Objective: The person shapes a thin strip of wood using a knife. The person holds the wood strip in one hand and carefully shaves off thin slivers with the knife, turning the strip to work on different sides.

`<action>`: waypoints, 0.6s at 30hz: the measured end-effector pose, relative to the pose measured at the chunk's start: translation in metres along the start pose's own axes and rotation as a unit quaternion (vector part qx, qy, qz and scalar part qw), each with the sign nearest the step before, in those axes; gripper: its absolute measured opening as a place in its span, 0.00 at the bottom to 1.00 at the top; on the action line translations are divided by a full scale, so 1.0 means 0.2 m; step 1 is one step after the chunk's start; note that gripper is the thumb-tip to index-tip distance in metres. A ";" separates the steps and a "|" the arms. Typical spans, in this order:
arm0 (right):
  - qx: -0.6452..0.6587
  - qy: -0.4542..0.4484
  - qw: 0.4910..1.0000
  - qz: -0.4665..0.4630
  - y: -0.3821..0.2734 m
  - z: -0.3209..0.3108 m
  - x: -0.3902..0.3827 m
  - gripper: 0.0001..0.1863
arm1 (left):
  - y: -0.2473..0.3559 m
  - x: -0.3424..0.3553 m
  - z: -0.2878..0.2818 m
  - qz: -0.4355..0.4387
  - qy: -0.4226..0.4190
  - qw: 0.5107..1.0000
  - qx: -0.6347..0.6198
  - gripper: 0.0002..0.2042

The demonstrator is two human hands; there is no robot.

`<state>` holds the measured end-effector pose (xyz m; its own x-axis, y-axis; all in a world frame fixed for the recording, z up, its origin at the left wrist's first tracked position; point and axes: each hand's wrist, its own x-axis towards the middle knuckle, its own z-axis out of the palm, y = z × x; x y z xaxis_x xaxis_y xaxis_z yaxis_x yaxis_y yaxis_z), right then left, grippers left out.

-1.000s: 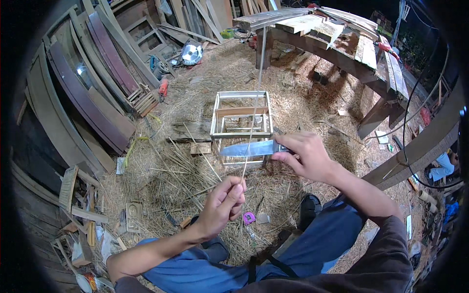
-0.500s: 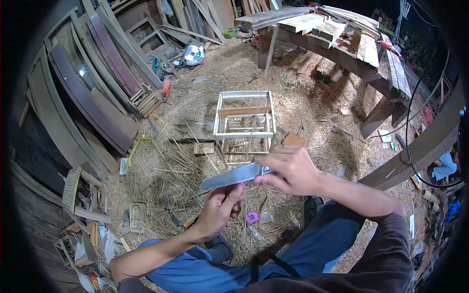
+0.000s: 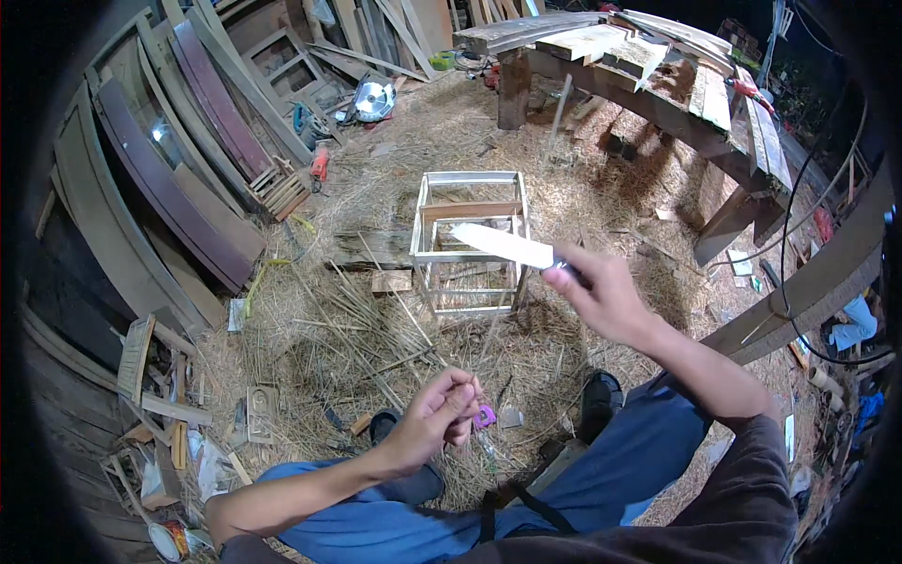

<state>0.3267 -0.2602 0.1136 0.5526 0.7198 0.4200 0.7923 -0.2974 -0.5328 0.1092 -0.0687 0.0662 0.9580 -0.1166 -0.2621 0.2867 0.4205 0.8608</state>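
My right hand is closed round the handle of a knife. Its broad, bright blade points left, across the view of a small wooden frame standing on the ground. Lower and to the left, my left hand is closed, thumb against the curled fingers. A thin pale strip seems to rise from those fingers, though it blurs against the ground. The blade and my left hand are apart. Many narrow strips lie in a loose pile beyond my left hand.
A pink tape measure lies between my feet. Long boards lean at the left, near a circular saw and a red power tool. A plank-topped workbench stands at the far right. A slanting beam and hanging cable are at right.
My right hand has lifted the knife up and away from my left hand, swinging the blade to point left and away. My left hand has dropped slightly and stays closed.
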 end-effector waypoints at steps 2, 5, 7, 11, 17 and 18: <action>0.058 -0.070 0.995 -0.029 -0.02 0.05 0.00 0.22 | 0.03 0.01 0.02 0.009 0.009 1.000 0.005 0.07; 0.242 -0.167 0.956 0.016 -0.14 0.09 0.01 0.26 | 0.04 0.05 0.01 0.030 0.016 0.999 0.012 0.07; 0.388 -0.169 0.903 0.067 -0.15 0.13 0.02 0.28 | 0.05 0.10 0.02 0.042 0.029 0.998 0.020 0.06; 0.414 -0.199 0.882 0.104 -0.14 0.10 0.06 0.28 | 0.11 0.13 0.07 0.077 0.050 0.995 0.041 0.07; 0.413 -0.193 0.887 0.078 -0.10 0.11 0.05 0.27 | 0.19 0.20 0.07 0.070 0.036 0.997 0.011 0.08; 0.390 -0.190 0.899 0.063 -0.10 0.11 0.04 0.27 | 0.18 0.21 0.07 0.072 0.039 0.997 0.011 0.09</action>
<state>0.3100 -0.2343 0.1126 0.3804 0.9173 0.1177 0.2259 0.0313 -0.9736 0.1608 -0.0710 0.0927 0.9859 0.0141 -0.1670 0.1468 0.4075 0.9013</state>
